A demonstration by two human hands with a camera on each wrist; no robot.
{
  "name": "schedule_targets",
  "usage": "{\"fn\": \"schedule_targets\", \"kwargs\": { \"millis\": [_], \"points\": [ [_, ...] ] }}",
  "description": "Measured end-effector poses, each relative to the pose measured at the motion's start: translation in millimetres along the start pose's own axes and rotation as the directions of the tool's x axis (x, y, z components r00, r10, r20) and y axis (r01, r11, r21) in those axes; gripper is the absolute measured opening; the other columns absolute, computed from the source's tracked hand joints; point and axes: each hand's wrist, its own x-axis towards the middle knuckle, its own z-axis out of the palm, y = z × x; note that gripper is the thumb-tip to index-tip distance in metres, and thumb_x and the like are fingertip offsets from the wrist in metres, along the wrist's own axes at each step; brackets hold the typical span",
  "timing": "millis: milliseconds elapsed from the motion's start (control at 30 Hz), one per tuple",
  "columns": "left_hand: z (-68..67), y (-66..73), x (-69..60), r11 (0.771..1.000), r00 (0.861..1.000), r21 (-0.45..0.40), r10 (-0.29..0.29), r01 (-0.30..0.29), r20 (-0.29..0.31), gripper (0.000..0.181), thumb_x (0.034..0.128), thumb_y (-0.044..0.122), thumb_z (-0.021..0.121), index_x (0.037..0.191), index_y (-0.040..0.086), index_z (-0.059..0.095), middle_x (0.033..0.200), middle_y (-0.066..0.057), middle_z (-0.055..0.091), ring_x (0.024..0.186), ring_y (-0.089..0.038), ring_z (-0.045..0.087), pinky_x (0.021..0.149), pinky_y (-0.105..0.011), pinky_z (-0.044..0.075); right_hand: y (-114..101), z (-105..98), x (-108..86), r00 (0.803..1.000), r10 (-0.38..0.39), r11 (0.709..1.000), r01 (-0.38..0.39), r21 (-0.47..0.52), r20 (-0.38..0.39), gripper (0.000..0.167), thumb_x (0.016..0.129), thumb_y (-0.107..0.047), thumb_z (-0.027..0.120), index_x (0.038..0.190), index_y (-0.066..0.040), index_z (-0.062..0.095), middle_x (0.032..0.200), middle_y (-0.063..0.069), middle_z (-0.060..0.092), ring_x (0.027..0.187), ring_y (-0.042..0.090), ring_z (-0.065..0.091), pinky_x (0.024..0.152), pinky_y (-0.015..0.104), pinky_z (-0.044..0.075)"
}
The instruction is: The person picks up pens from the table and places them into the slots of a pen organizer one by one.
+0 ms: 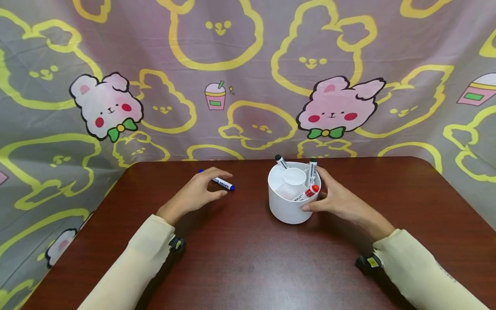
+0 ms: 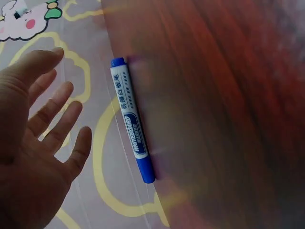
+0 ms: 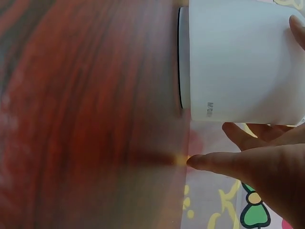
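A blue-capped whiteboard marker [image 1: 223, 184] lies on the table at the left, partly behind my left hand [image 1: 191, 191]. That hand is spread around it with thumb and fingers apart. The left wrist view shows a gap between the fingers and the marker [image 2: 127, 114]. With my right hand [image 1: 342, 202] I hold the round white pen holder [image 1: 286, 210] by its right side, the thumb on its front wall. Inside it lean a red-capped marker [image 1: 310, 192] and two black-capped markers, one at the back [image 1: 281, 162] and one at the right [image 1: 312, 170].
The brown wooden table [image 1: 248, 262] has a far edge just behind the holder. A patterned curtain [image 1: 248, 86] hangs behind that edge. The holder is divided into compartments around a round central cup [image 1: 294, 176].
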Motion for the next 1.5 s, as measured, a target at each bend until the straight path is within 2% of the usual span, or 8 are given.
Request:
{"fn": "schedule_targets", "kwargs": {
  "millis": [300, 467, 600, 700, 900, 1167, 1500],
  "points": [
    [3.3, -4.6, 10.3, 0.990, 0.996, 0.139, -0.020, 0.008, 0.086, 0.048, 0.0953, 0.015, 0.078, 0.141, 0.014, 0.064, 0.146, -0.008, 0.060, 0.141, -0.036, 0.050, 0.115, -0.059, 0.044, 2, -1, -0.5, 1.000, 0.018, 1.000, -0.018, 0.008, -0.005, 0.105, 0.082, -0.011, 0.088, 0.160, -0.009, 0.019, 0.150, 0.017, 0.051, 0.139, 0.031, 0.047, 0.108, 0.032, 0.045],
    [4.8, -7.5, 15.0, 0.983, 0.994, 0.184, -0.041, 0.022, 0.101, 0.043, 0.0957, 0.016, 0.078, 0.137, 0.014, 0.067, 0.146, -0.009, 0.060, 0.141, -0.036, 0.050, 0.115, -0.058, 0.044, 2, -1, -0.4, 1.000, 0.019, 1.000, -0.019, 0.014, -0.001, 0.104, 0.083, -0.010, 0.088, 0.160, -0.009, 0.019, 0.151, 0.018, 0.050, 0.140, 0.034, 0.046, 0.111, 0.042, 0.044],
    [7.4, -11.6, 18.1, 0.979, 0.990, 0.199, -0.065, 0.039, 0.126, 0.041, 0.0959, 0.016, 0.078, 0.135, 0.014, 0.068, 0.144, -0.009, 0.062, 0.138, -0.035, 0.054, 0.114, -0.058, 0.045, 2, -2, -0.7, 1.000, 0.024, 1.000, -0.024, 0.010, 0.004, 0.104, 0.084, -0.013, 0.087, 0.162, -0.010, 0.018, 0.153, 0.017, 0.048, 0.144, 0.037, 0.043, 0.116, 0.057, 0.038],
    [8.6, -14.1, 19.9, 0.981, 0.988, 0.192, -0.068, 0.040, 0.139, 0.040, 0.0957, 0.015, 0.078, 0.135, 0.013, 0.068, 0.142, -0.009, 0.064, 0.136, -0.034, 0.056, 0.113, -0.056, 0.047, 1, -3, -1.0, 1.000, 0.031, 1.000, -0.031, 0.005, 0.004, 0.104, 0.084, -0.015, 0.087, 0.162, -0.012, 0.018, 0.154, 0.017, 0.047, 0.147, 0.038, 0.041, 0.118, 0.063, 0.035],
    [9.4, -17.0, 23.6, 0.983, 0.986, 0.181, -0.057, 0.029, 0.154, 0.039, 0.0946, 0.011, 0.078, 0.133, 0.012, 0.069, 0.137, -0.009, 0.066, 0.133, -0.032, 0.058, 0.113, -0.052, 0.048, 1, -4, -1.0, 0.999, 0.039, 0.999, -0.039, -0.002, 0.008, 0.104, 0.084, -0.017, 0.087, 0.162, -0.013, 0.019, 0.155, 0.016, 0.045, 0.146, 0.040, 0.041, 0.117, 0.063, 0.036],
    [10.1, -16.2, 23.9, 0.978, 0.981, 0.208, -0.039, -0.002, 0.191, 0.032, 0.0944, 0.004, 0.076, 0.126, 0.009, 0.073, 0.129, -0.009, 0.070, 0.123, -0.030, 0.064, 0.105, -0.049, 0.054, 2, -4, -0.5, 0.999, 0.034, 0.999, -0.034, 0.000, 0.012, 0.102, 0.085, -0.017, 0.087, 0.162, -0.014, 0.020, 0.154, 0.015, 0.046, 0.146, 0.041, 0.042, 0.117, 0.062, 0.036],
    [8.7, -16.2, 24.6, 0.970, 0.972, 0.237, -0.100, 0.048, 0.211, 0.032, 0.0922, 0.002, 0.076, 0.123, 0.010, 0.074, 0.132, -0.010, 0.067, 0.125, -0.030, 0.062, 0.105, -0.049, 0.053, 2, -4, -0.3, 0.999, 0.038, 0.999, -0.038, -0.010, 0.010, 0.103, 0.084, -0.018, 0.087, 0.163, -0.015, 0.020, 0.155, 0.014, 0.045, 0.146, 0.041, 0.042, 0.117, 0.063, 0.036]
  ]
}}
